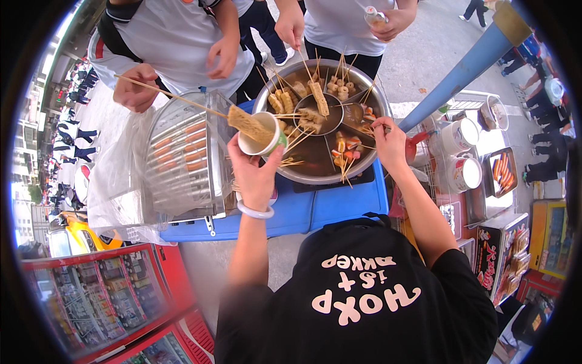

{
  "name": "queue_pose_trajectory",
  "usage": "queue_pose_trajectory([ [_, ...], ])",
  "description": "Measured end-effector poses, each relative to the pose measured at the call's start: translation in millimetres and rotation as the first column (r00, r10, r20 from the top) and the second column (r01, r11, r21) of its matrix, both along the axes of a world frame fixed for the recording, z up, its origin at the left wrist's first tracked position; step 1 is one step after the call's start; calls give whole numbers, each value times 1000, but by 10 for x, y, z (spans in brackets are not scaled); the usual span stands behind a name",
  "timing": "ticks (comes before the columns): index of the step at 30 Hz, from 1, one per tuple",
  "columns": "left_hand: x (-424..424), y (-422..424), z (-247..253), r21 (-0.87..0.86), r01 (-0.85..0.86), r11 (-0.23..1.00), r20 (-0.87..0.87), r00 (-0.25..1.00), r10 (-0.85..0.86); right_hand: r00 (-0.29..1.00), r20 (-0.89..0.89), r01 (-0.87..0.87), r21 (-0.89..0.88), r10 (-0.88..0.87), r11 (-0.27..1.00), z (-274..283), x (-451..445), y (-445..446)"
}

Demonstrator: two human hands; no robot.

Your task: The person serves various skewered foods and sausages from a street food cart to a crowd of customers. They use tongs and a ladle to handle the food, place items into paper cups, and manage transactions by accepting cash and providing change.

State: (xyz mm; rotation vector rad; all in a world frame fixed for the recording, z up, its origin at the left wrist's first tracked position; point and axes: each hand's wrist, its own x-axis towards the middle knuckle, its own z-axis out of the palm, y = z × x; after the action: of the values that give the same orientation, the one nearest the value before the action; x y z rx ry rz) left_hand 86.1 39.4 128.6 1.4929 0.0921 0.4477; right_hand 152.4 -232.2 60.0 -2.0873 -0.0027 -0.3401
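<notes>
My left hand [254,175] grips a paper cup [258,148], white inside and green outside, at the left edge of a round steel pot [263,105]. A flat piece of skewered food [250,125], brown and like fried tofu, rests across the cup's mouth. Its long bamboo stick runs left to another person's hand [136,88]. At the pot's right rim, my right hand [390,143] pinches a bamboo skewer [367,132] among several sticks. Dividers split the broth into compartments around a central ring [342,111]. Orange and white skewered pieces [348,148] sit in the near compartment.
Across the pot, a second person's hand [291,29] holds a skewer of food [319,99]. A sausage roller case [186,145] under plastic stands left on the blue table [350,200]. A blue pole [459,73] slants at right, near paper tubs [461,136] and a sausage tray [514,168].
</notes>
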Motion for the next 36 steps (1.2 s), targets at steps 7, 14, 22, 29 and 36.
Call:
queue_pose_trajectory([
  [7, 71, -612, -251, -181, 92, 979, -52, 993, -103, 987, -90, 159, 544, -131, 824, -161, -61, -208],
  [14, 390, -682, -707, 116, 27, 993, -177, 984, -6, 985, -20, 161, 492, -174, 855, 404, -436, -307],
  [22, 578, -679, -802, 322, 39, 946, -190, 982, 24, 993, 37, 59, 654, -109, 754, 957, -621, -324],
  [29, 734, -725, -828, 461, 50, 886, -202, 978, 50, 997, 72, -38, 562, -3, 826, 1101, -526, -102],
  [36, 810, -742, -668, 547, -9, 837, -161, 980, 116, 921, 254, -313, 33, 296, 949, 1091, -588, 101],
])
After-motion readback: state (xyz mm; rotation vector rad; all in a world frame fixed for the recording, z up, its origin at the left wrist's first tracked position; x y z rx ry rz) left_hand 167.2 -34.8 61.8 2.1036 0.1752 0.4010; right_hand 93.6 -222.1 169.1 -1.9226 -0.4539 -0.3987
